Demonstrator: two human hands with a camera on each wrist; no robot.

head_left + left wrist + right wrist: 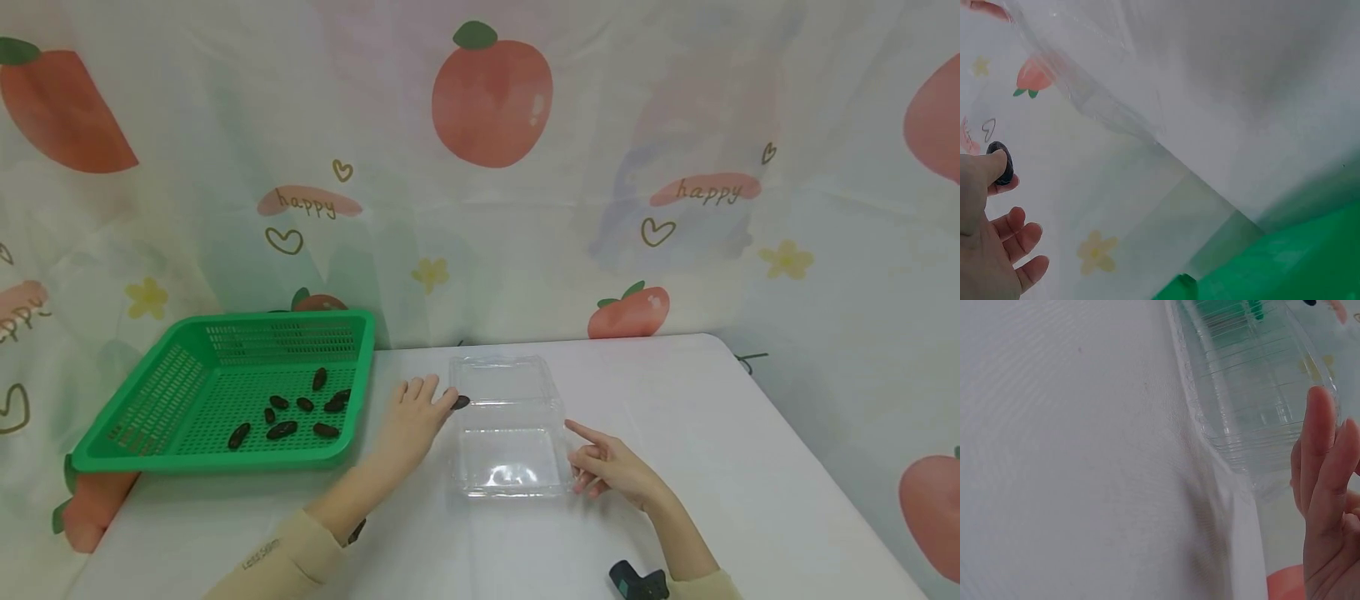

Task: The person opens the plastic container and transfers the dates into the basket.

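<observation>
Between thumb and index finger, my left hand (416, 417) pinches a dark oval fruit (461, 402) that looks like a date. It is held at the left edge of a clear plastic clamshell box (506, 454), whose lid (502, 382) lies folded back on the far side. In the left wrist view the dark fruit (1001, 164) shows glossy, and the other fingers are apart from it. My right hand (611, 467) is beside the box's right edge, its index finger straight with the tip right at the rim and the other fingers loosely bent.
A green plastic basket (202, 462) with several more dark fruits stands on the left of the white-covered table (675, 400). A dark device (637, 581) is by the right sleeve at the front. Behind the table hangs a fruit-printed cloth (525, 250).
</observation>
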